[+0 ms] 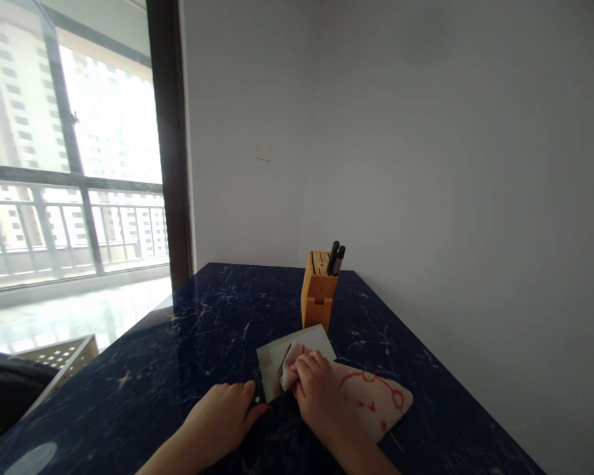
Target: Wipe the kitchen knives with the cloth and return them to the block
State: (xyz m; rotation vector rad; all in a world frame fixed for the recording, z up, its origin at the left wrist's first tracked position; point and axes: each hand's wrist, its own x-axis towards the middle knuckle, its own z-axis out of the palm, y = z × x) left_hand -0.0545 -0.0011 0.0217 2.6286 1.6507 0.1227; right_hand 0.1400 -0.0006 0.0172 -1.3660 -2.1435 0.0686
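Observation:
A broad-bladed cleaver lies across the near middle of the table, its blade pointing up and to the right. My left hand is closed round its black handle, which shows only in part. A pale cloth with red markings is bunched under the fingers of my right hand, which presses it on the blade. The rest of the cloth spreads to the right of that hand. Just beyond the blade stands a wooden knife block with black handles in its right side.
The dark blue veined table reaches to the pale walls. A round whitish patch shows at its near left corner. On the left are a perforated light-coloured piece, a dark item and large windows.

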